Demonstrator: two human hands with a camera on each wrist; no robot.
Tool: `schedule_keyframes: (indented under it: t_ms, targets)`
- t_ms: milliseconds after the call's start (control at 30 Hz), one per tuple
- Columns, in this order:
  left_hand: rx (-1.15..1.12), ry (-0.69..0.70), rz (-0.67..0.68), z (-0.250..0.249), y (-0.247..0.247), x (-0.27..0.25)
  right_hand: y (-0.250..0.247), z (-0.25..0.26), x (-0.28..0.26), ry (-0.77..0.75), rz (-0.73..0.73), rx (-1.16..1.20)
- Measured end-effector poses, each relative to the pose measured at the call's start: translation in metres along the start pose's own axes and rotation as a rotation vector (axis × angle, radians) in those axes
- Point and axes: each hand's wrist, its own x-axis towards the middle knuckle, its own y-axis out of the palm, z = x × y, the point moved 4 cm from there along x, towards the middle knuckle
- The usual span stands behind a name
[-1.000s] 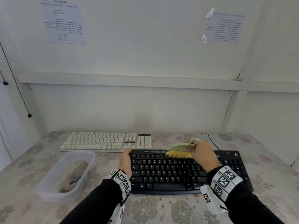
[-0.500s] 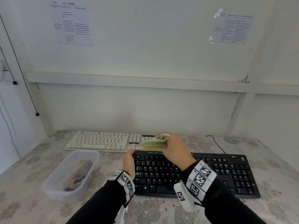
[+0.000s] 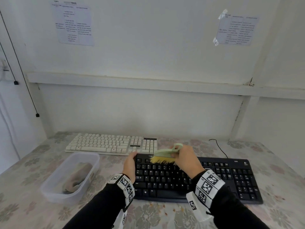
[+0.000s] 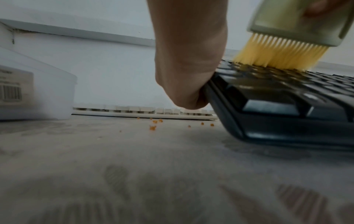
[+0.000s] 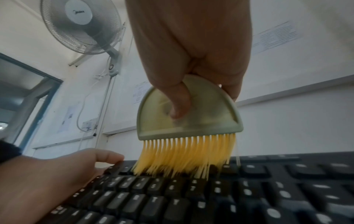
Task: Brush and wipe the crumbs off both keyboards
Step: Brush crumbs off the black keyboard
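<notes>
The black keyboard (image 3: 214, 180) lies in front of me, with the white keyboard (image 3: 112, 144) behind it to the left. My right hand (image 3: 186, 160) grips a pale green brush (image 3: 166, 153) by its handle. Its yellow bristles (image 5: 184, 157) press on the top left key rows of the black keyboard (image 5: 229, 197). My left hand (image 3: 130, 164) holds that keyboard's left edge (image 4: 226, 106), fingers curled over its far corner. In the left wrist view, orange crumbs (image 4: 153, 127) lie on the cloth between the two keyboards; more crumbs (image 3: 165, 208) lie along the near edge.
A clear plastic tub (image 3: 49, 187) holding a crumpled cloth (image 3: 77, 177) stands at the left of the flowered tablecloth (image 3: 280, 162). The black keyboard's cable (image 3: 219, 147) runs off toward the wall. A wall fan (image 5: 82, 25) hangs high on the left.
The brush has swept left along the black keyboard's top rows from near the middle to the left end. My left hand has stayed on the left edge.
</notes>
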Motion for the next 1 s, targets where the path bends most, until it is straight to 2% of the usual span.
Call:
schedule_keyframes:
  t_ms: [100, 467, 600, 700, 800, 933, 1000]
  targets:
    - [-0.006, -0.031, 0.014, 0.003, 0.003, 0.002, -0.015, -0.018, -0.003, 0.064, -0.040, 0.013]
    - [-0.014, -0.024, 0.022, 0.005, 0.003, 0.006, -0.075, -0.083, -0.018, 0.307, -0.117, -0.189]
    - [-0.022, -0.013, 0.036, 0.005, 0.003, 0.008, -0.092, -0.094, -0.025, 0.342, -0.191, -0.221]
    - [-0.023, -0.004, 0.041, 0.006, 0.003, 0.010, -0.092, -0.082, -0.026, 0.243, -0.251, -0.276]
    - [-0.019, -0.008, 0.029, 0.005, 0.005, 0.005, -0.078, -0.047, -0.022, 0.075, -0.253, -0.132]
    - [-0.005, 0.004, 0.013, 0.004, 0.006, 0.001, -0.030, 0.012, -0.014, -0.071, -0.054, 0.058]
    - [0.001, 0.070, 0.008, 0.000, 0.003, 0.000, -0.003, 0.035, -0.011, -0.130, 0.043, 0.084]
